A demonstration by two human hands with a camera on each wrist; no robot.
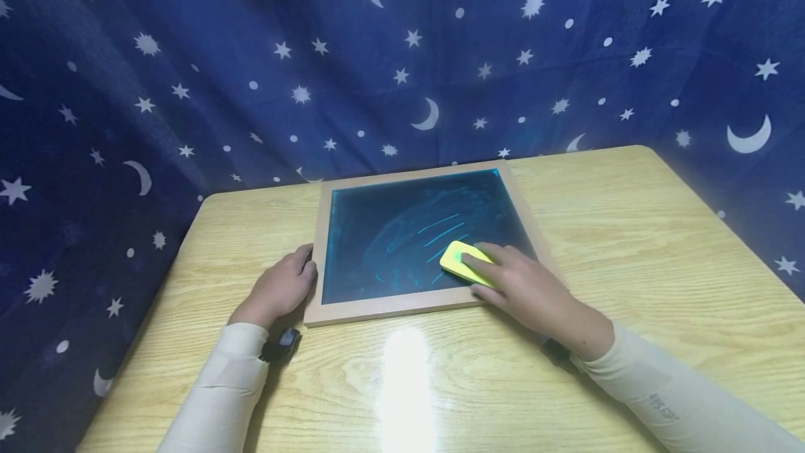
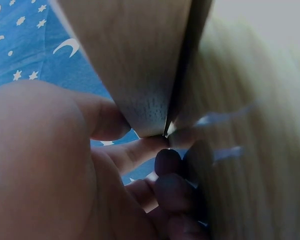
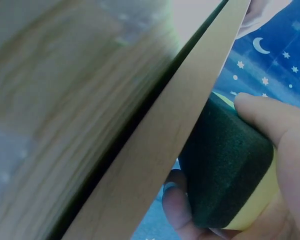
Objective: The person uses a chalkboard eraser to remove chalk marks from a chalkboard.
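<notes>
Two roles, one seemingly bracing, one gripping

The left hand point(image 1: 281, 291) touches the left side of the chalkboard point(image 1: 383, 215) with thumb and finger, probably to keep it from sliding on the table point(image 1: 339, 390); whether it truly grips that edge, I cannot tell. The right hand point(image 1: 525, 289) grips a yellow eraser point(image 1: 455, 257) over the board's lower right part. Thumb and fingers hold its sides and back, a grasp that seems to leave the dark pad point(image 3: 225, 160) free to face the slate; whether the two touch is unclear. Blue chalk lines point(image 1: 442, 229) lie just beside the eraser. The board lies flat, likely for easy pressing.
</notes>
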